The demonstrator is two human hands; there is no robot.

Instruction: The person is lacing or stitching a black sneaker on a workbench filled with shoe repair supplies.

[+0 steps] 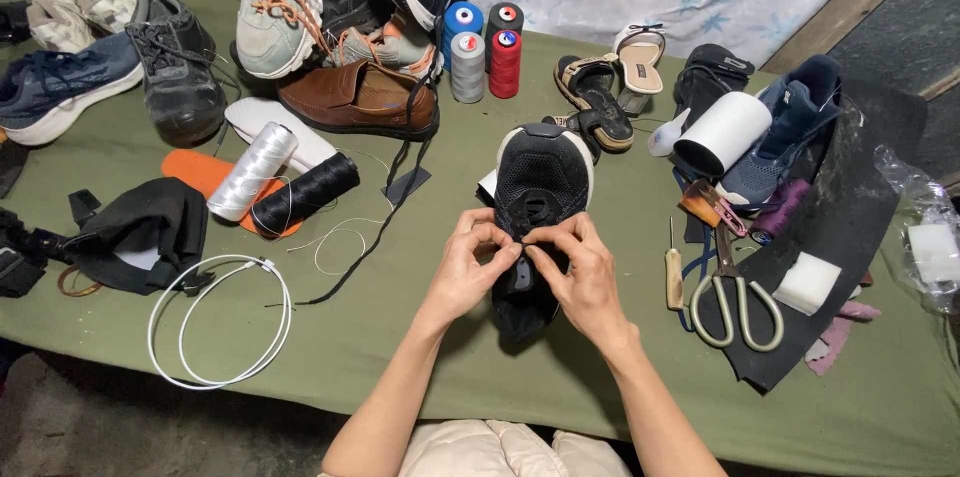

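Observation:
A black sneaker (541,175) with a white sole edge lies on the green table, toe pointing away from me. My left hand (470,267) and my right hand (580,272) meet over its tongue, fingertips pinching the black laces at the middle of the shoe. Both hands press against the upper; the heel end of the shoe is hidden beneath them.
Scissors (738,299) and an awl (674,272) lie right of the shoe by a black rubber sheet (830,237). White (252,172) and black (305,194) thread spools, a white cord loop (220,322) and a brown shoe (360,102) lie left. Thread cones (485,52) and sandals (600,97) stand behind.

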